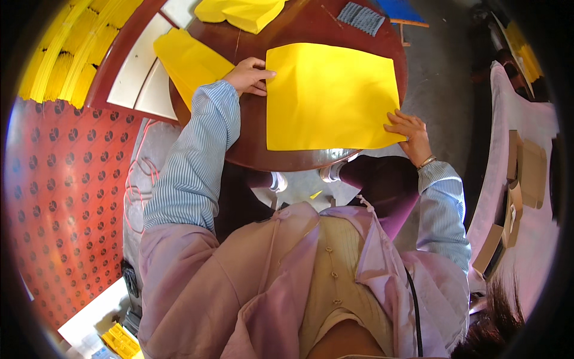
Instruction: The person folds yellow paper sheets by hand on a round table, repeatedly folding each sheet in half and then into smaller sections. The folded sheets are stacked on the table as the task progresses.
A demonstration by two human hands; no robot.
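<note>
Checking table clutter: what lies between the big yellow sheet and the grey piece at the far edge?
Head view: only bare brown table between yellow sheet and grey piece.

Bright daylight, heavy fisheye edge warping

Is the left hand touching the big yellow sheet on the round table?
Touching. The head view shows the left hand with its fingertips laid on the left edge of the big yellow sheet, no gap visible. The right hand rests at the sheet's lower right corner.
</note>
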